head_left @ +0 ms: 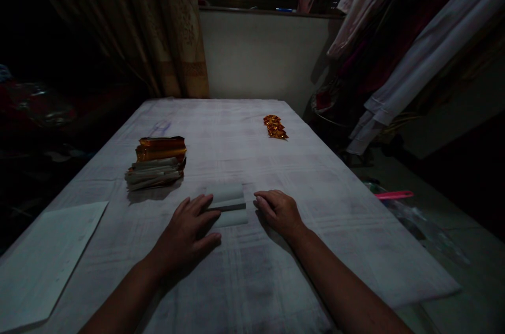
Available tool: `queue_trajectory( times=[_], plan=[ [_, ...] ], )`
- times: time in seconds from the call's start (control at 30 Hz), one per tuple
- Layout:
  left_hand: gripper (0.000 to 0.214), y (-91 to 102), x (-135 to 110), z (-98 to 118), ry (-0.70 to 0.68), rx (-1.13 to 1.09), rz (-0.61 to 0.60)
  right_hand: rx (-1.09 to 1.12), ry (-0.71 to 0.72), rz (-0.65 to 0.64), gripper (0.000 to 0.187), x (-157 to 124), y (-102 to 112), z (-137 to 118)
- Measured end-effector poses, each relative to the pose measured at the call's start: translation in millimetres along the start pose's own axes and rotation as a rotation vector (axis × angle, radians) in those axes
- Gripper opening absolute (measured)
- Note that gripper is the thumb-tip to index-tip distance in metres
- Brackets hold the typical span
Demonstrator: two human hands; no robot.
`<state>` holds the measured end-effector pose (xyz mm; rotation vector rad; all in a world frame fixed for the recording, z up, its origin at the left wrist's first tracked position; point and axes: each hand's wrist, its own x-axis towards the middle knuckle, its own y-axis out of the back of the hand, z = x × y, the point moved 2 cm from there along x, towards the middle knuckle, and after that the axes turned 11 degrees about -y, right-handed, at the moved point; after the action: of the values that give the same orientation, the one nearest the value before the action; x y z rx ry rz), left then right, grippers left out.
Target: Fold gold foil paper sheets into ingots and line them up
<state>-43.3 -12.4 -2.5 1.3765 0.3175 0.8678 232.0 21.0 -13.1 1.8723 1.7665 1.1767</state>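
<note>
A small pale sheet of paper (229, 217) with creases across it lies on the cloth-covered table in front of me. My left hand (195, 226) rests on its left end, fingers spread and flat. Just right of the sheet, apart from it, my right hand (280, 210) lies on the cloth with its fingers curled in; whether anything is inside them is hidden. Farther left sits a stack of gold foil papers (158, 163), with grey-white backs showing at the near side. Toward the far right is a row of folded gold foil pieces (275, 127).
A white board or sheet (51, 260) lies at the table's left edge. The table (221, 123) meets a pale wall, with a curtain (173, 34) at left. Clothes (410, 71) hang on the right, above a pink-handled object (394, 195) and clear plastic on the floor.
</note>
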Motion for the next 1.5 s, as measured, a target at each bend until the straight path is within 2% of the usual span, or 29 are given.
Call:
queue_trajectory(
  times=[0.13,0.23,0.33,0.43,0.57,0.67,0.77,0.93,1.07,1.13,1.3,1.37,1.43,1.5],
  plan=[
    [0.04,-2.0,3,2,0.017,0.004,-0.02,0.011,0.021,0.036,0.027,1,2,0],
    [0.038,-1.1,10,8,0.015,-0.019,0.01,0.029,0.094,0.09,0.026,1,4,-3],
    [0.035,-1.6,23,19,0.039,-0.031,0.04,0.04,0.169,0.144,0.025,0,7,-6],
    [0.029,-6.5,39,35,0.124,-0.066,0.042,0.036,0.22,0.168,0.024,-1,9,-11],
    [0.027,-16.8,62,59,0.194,-0.161,-0.015,-0.025,0.258,0.115,0.021,-2,8,-15],
    [0.026,-18.2,72,63,0.22,-0.181,-0.054,-0.13,0.234,0.04,0.018,-2,5,-14],
    [0.03,-10.8,70,50,0.2,-0.164,-0.001,-0.204,0.204,-0.05,0.02,-3,2,-14],
    [0.033,0.3,50,2,0.14,0.091,0.107,-0.241,0.217,-0.163,0.045,-6,-4,-22],
    [0.039,-7.0,39,-25,-0.033,0.079,-0.05,-0.283,0.243,-0.184,0.04,-7,-7,-27],
    [0.04,-9.7,37,-31,-0.085,0.062,-0.093,-0.3,0.258,-0.178,0.036,-7,-7,-27],
    [0.04,-10.8,43,-34,-0.173,0.073,-0.073,-0.361,0.315,-0.126,0.025,-5,-6,-19],
    [0.041,-12.1,47,-34,-0.197,0.07,-0.105,-0.373,0.326,-0.096,0.02,-4,-8,-15],
    [0.05,-13.4,50,-36,-0.212,0.059,-0.158,-0.374,0.326,-0.077,0.017,-3,-10,-12],
    [0.069,-13.5,52,-39,-0.223,0.034,-0.213,-0.365,0.324,-0.079,0.015,-2,-12,-9]
  ],
)
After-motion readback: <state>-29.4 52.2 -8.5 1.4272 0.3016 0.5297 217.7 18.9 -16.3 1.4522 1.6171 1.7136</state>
